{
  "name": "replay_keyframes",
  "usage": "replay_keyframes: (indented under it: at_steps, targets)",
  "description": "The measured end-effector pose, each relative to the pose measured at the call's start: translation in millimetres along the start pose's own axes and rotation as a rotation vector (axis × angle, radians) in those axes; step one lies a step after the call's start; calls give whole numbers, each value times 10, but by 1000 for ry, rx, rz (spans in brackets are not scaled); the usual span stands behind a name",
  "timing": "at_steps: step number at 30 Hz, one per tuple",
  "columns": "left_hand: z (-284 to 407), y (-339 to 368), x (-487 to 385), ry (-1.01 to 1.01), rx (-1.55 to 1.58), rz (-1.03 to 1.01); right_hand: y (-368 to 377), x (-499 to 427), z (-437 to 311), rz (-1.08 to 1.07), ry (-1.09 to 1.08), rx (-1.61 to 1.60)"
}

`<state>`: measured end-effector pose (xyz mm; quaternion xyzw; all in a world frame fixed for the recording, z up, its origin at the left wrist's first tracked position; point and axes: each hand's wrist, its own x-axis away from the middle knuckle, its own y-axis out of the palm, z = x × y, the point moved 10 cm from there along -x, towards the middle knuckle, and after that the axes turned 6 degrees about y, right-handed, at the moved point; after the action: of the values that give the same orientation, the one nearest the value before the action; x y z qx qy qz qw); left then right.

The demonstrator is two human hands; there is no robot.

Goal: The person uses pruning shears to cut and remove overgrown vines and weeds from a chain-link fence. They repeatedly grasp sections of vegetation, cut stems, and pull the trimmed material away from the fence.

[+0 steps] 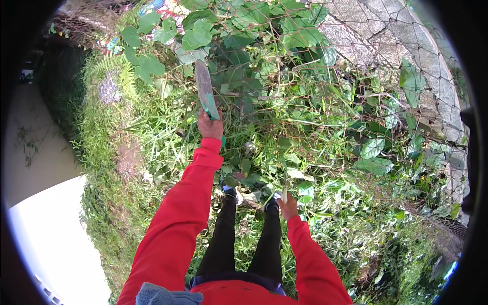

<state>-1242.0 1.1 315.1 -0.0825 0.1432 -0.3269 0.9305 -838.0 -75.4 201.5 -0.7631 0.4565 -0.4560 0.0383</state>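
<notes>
My left hand [211,127] is closed around the green handle of a machete [204,82], its broad, worn blade pointing away from me towards large green leaves [197,35]. Green paint covers the lower part of the blade. Lower and to the right, my right hand [289,207] is near my right shoe, its fingers closed around a short, pale, narrow thing [284,194] that I cannot identify. Cut-looking grass and vine leaves lie around my feet.
A rusty wire mesh fence [366,49] with vines through it runs along the right, before a concrete slab [385,28]. A fern [127,80] grows at the upper left. Colourful litter [167,9] lies at the top. Grass and loose leaves surround my shoes.
</notes>
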Motion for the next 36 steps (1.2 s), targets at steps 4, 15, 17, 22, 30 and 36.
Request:
replay_keyframes:
  at_steps: [4, 15, 17, 22, 30, 36]
  targets:
    - [109, 823, -76, 266, -252, -297, 187, 35, -193, -24, -66, -109]
    - [-417, 196, 152, 15, -232, -457, 167, -41, -524, -74, -27, -110]
    - [-622, -58, 177, -344, 337, -169, 118, -55, -673, -69, -41, -131]
    - [-700, 3, 485, -775, 909, 83, 658, -264, -1281, -552, 73, -378]
    - [-687, -186, 517, -823, 761, -46, 1338, -898, -2053, -803, 123, -151]
    - [-695, -175, 568, -795, 777, -24, 1470, -1118, -2330, -769, 106, -250]
